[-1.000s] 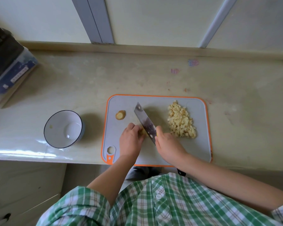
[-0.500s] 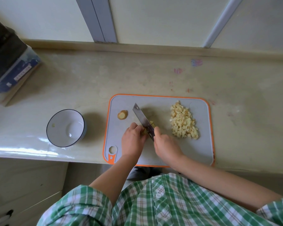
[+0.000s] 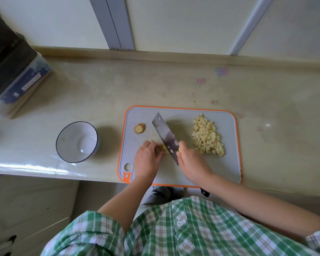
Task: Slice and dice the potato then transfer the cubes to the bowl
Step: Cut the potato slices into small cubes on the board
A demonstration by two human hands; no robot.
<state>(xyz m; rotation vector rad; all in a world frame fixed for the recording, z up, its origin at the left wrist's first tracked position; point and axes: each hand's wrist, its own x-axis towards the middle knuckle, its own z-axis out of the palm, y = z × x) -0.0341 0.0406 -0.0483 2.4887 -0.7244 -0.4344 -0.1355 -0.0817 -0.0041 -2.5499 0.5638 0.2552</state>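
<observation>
On a grey, orange-edged cutting board [image 3: 227, 163], the left hand [image 3: 146, 159] curls its fingers over a small potato piece [image 3: 162, 147] near the board's middle. The right hand [image 3: 192, 163] grips a cleaver [image 3: 164, 134] (blade tilted) against that piece. Diced cubes [image 3: 207, 137] heap on the board's right side. A white bowl [image 3: 72, 132] sits left of the board.

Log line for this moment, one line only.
phase: dicing | left hand: holds potato piece | right hand: grips knife | cubes: piled on board | bowl: left of board
</observation>
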